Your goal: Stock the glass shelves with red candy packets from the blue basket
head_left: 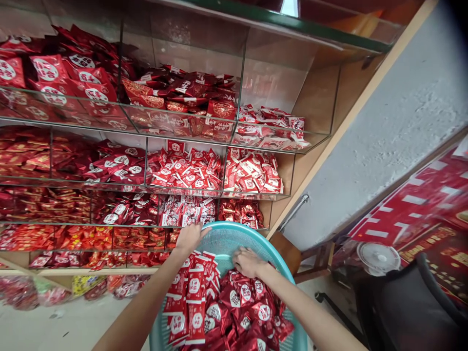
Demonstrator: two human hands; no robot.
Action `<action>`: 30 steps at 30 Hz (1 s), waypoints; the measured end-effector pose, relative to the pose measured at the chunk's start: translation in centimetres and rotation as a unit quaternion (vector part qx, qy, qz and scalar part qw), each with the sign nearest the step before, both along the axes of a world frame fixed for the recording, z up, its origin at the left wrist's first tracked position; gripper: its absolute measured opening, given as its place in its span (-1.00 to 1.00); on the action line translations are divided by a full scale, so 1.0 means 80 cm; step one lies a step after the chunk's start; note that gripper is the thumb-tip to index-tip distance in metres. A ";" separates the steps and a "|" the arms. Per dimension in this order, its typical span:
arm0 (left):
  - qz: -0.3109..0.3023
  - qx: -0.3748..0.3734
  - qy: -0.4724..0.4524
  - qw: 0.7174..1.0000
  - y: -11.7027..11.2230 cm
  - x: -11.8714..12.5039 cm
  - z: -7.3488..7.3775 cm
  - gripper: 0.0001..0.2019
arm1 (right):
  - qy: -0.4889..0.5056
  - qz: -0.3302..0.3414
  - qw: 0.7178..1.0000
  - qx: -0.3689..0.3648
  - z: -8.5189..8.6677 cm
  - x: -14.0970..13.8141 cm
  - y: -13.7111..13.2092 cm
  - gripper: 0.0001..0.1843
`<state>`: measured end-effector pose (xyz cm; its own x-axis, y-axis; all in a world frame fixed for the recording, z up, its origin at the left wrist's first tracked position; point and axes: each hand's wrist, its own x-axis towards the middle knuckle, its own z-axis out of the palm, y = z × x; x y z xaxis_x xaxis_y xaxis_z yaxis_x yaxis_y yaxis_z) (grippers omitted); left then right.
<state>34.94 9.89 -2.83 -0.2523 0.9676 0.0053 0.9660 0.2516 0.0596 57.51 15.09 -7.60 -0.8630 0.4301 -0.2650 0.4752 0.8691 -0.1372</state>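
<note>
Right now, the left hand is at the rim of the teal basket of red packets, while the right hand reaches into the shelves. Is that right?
Not quite: the head view shows the right hand inside the teal basket, beside the red packets. The left hand is indeed at the rim.

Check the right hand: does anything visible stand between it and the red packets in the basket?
Nothing visible stands in the way. The right hand is inside the basket, at the far edge of the red packets, with no cover over them. The left hand is to one side, at the basket's edge.
</note>
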 end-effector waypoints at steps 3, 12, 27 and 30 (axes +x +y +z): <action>0.008 -0.008 -0.002 1.000 0.001 0.001 0.000 -0.35 | -0.008 -0.005 1.000 -0.001 0.003 0.002 -0.002 -0.72; 0.008 -0.003 -0.005 1.000 -0.001 0.003 0.003 -0.34 | -0.007 -0.012 1.000 -0.014 0.002 -0.015 0.002 -0.64; 0.004 0.009 0.001 1.000 -0.001 0.001 -0.002 -0.37 | -0.067 -0.051 0.992 -0.090 0.019 -0.025 -0.028 -0.51; 0.009 0.003 -0.003 1.000 0.000 0.001 -0.003 -0.36 | -0.049 -0.063 0.994 -0.081 0.015 -0.016 -0.032 -0.54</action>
